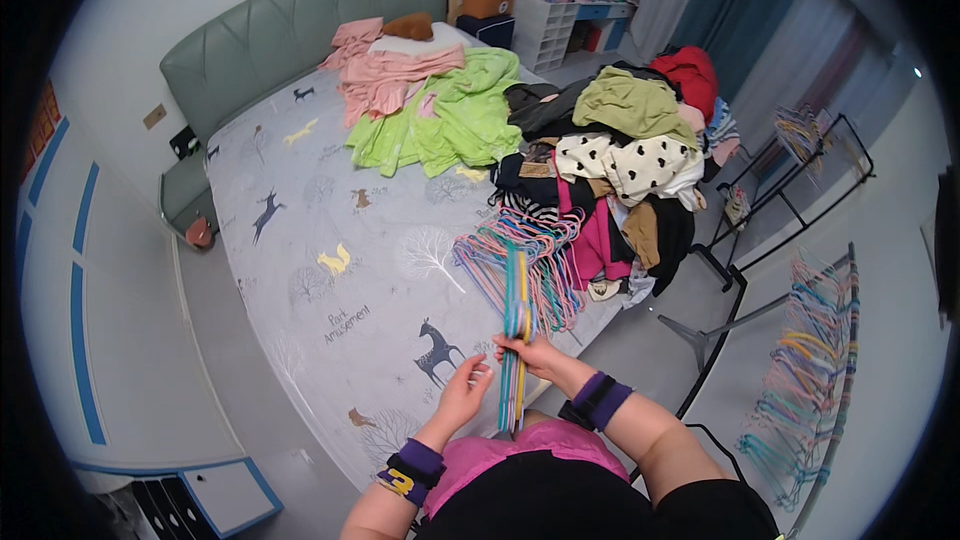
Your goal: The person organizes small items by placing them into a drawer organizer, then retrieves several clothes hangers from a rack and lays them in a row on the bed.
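Observation:
In front of my body, my right hand (530,352) grips a bundle of clothes hangers (516,305) in teal, yellow and pink, held upright over the bed's near edge. My left hand (466,392) is just to the left of the bundle, its fingers loosely curled and apart, with nothing in them. Behind the held bundle, a spread of pink, blue and red hangers (545,240) lies on the bed. Purple bands wrap both my wrists.
The bed (290,310) has a grey animal-print sheet. A large clothes pile (630,160) rises at its right side, a green blanket (450,110) farther back. On the right stand a black rack (790,220) and a rail full of hangers (805,370).

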Tool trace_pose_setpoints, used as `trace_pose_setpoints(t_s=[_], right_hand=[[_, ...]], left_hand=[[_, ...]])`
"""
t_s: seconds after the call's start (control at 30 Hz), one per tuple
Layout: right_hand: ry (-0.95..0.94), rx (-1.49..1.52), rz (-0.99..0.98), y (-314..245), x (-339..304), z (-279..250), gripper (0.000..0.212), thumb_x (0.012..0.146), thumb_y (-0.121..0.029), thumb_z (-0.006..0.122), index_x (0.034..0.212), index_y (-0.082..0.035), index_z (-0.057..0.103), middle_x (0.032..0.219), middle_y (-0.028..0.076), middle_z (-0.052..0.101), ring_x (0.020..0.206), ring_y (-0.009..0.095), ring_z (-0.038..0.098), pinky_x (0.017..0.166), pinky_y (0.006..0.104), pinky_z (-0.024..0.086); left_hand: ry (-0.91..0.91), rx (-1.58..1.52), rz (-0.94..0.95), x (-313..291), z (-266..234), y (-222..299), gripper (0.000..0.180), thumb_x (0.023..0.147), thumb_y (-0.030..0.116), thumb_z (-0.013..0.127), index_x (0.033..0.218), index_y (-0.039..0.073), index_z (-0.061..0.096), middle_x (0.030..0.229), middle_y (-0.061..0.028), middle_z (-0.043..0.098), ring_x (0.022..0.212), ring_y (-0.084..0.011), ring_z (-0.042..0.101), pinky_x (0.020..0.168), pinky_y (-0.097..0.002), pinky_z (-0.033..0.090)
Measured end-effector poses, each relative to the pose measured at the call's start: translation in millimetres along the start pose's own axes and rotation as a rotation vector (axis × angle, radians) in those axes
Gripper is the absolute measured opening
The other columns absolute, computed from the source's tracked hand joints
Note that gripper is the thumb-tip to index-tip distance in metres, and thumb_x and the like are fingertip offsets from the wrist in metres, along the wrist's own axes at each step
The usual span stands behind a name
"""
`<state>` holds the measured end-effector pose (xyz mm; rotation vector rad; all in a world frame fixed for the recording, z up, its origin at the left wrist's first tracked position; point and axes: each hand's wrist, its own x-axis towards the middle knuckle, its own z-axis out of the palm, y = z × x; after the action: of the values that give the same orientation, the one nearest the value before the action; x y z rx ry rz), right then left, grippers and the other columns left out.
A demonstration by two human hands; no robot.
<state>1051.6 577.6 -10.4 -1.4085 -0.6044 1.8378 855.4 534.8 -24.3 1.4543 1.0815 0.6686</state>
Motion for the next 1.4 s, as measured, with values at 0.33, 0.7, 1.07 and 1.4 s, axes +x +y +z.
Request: trace_pose_setpoints(t_s=[0.33, 0.7, 1.07, 1.4], right_hand=[[-0.354, -0.602, -0.024, 47, 91, -44, 0.024, 0.082, -0.004, 0.06, 0.104, 0.003, 0.064, 0.093, 0.01, 0.067, 0.087, 0.017, 0.062, 0.079, 0.0308, 0.049], [-0.538, -0.565, -0.004, 61, 151, -70, 0.023, 0.078, -0.013, 0.066, 0.097, 0.0, 0.065, 0.084, 0.01, 0.067, 0.079, 0.015, 0.06, 0.071, 0.0332, 0.048], [-0.399, -0.405, 0.01, 88, 218, -121, 0.04, 0.079, -0.015, 0.073, 0.114, -0.003, 0.059, 0.1, 0.013, 0.066, 0.093, 0.022, 0.063, 0.082, 0.0351, 0.05], [-0.16, -0.748, 0.48, -36, 173, -114, 0.05, 0.083, -0.034, 0.07, 0.123, -0.006, 0.057, 0.116, 0.011, 0.065, 0.104, 0.022, 0.061, 0.089, 0.0353, 0.047]], left_hand=[[0.204, -0.582, -0.471, 58, 29, -35, 0.045, 0.101, 0.038, 0.043, 0.128, 0.003, 0.048, 0.102, -0.0034, 0.061, 0.097, -0.0141, 0.056, 0.087, -0.029, 0.042], [0.387, -0.668, -0.692, 105, 53, -60, 0.045, 0.1, 0.044, 0.041, 0.129, 0.009, 0.046, 0.116, -0.0033, 0.055, 0.102, -0.0132, 0.053, 0.09, -0.0339, 0.045], [0.367, -0.628, -0.718, 189, 56, -57, 0.052, 0.094, 0.033, 0.057, 0.132, 0.001, 0.041, 0.101, -0.0024, 0.055, 0.086, -0.01, 0.053, 0.076, -0.0247, 0.043], [0.272, -0.525, -0.736, 211, 81, -58, 0.065, 0.092, 0.039, 0.058, 0.141, 0.004, 0.032, 0.113, -0.0029, 0.054, 0.104, -0.015, 0.053, 0.088, -0.034, 0.041]])
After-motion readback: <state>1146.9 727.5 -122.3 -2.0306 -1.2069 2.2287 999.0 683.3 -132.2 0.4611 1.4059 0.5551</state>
